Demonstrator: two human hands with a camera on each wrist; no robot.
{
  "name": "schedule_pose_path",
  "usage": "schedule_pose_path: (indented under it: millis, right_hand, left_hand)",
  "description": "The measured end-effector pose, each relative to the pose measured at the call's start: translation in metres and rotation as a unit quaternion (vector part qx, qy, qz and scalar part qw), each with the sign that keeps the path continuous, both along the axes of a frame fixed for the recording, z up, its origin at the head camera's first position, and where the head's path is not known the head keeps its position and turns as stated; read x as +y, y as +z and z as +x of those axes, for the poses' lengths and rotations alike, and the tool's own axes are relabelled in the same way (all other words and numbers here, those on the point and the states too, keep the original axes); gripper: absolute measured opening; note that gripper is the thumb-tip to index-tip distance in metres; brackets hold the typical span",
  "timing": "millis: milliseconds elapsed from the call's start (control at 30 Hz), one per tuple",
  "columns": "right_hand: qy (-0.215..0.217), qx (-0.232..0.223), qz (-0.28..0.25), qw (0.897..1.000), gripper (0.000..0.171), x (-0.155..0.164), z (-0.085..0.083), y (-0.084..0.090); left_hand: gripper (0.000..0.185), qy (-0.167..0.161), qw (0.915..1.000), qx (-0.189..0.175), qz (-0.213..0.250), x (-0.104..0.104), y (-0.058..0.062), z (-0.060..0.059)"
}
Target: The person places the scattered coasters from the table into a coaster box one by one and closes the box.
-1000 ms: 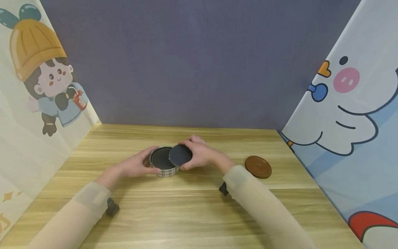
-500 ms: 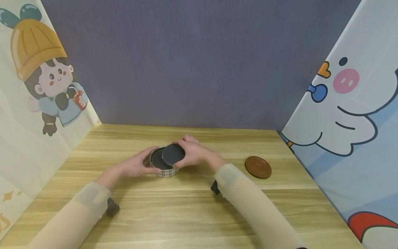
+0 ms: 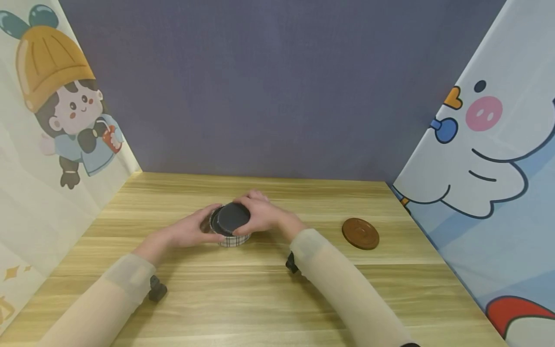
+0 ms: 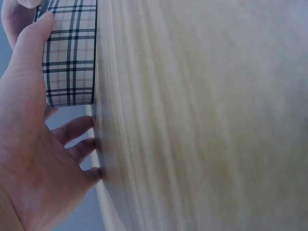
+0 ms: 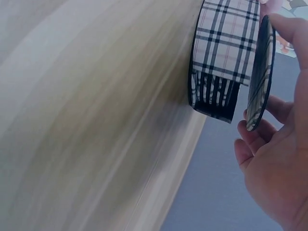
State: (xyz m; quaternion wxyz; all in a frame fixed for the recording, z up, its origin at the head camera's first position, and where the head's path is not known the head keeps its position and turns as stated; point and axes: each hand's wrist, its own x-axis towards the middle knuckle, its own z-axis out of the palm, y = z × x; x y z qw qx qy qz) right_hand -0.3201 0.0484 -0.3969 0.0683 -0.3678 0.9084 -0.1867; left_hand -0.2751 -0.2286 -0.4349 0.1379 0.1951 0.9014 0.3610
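Observation:
A round plaid coaster holder (image 3: 234,240) stands upright on the table, its dark rim facing up. My left hand (image 3: 196,228) holds it from the left, thumb on its near side and fingers going behind it; the left wrist view shows the thumb against the plaid wall (image 4: 72,57). In my right hand (image 3: 264,215) is a round coaster (image 3: 233,218), black on top, pinched by its edge over the holder's mouth. The right wrist view shows the coaster's plaid underside (image 5: 262,89) slightly tilted, and a gap apart from the holder. A cut-out in the holder's wall reveals dark stripes inside.
A brown round disc (image 3: 360,233) lies flat on the wood-grain table (image 3: 243,299) to the right. A grey panel (image 3: 269,91) rises behind the table. Printed cartoon panels stand along the left and right sides.
My right hand has carried the coaster left, from the holder's right edge to over most of its mouth. The left hand and the holder have stayed in place.

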Motion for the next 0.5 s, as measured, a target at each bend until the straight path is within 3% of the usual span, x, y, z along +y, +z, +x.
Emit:
schedule_pose_path:
  millis: [500]
  right_hand:
    - [0.002,-0.024,0.003,1.000,0.097,-0.0100,-0.0007,-0.0045]
  left_hand:
    - [0.113,0.003,1.0000,-0.004,0.001,-0.0001,-0.0009,-0.0011]
